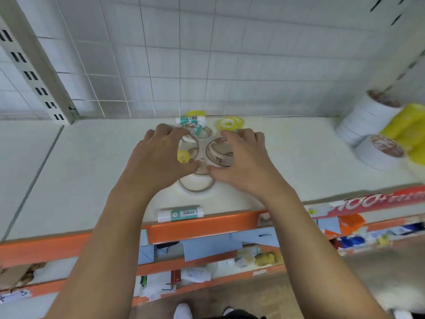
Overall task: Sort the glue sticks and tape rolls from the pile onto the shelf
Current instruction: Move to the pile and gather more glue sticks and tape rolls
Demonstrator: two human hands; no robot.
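Risk sits lower centre: glue stick (pixel 180 214) at the shelf (pixel 92 162) lip, easily knocked off by a forearm. Mid-frame, left hand (pixel 158 157) grips one tape roll (pixel 189 139), right hand (pixel 246 160) a second tape roll (pixel 218 141).

The left forearm (pixel 110 226) and right forearm (pixel 305 226) are bare. At six o'clock show two white shoes (pixel 182 311), a dark garment (pixel 239 316) just beside them.
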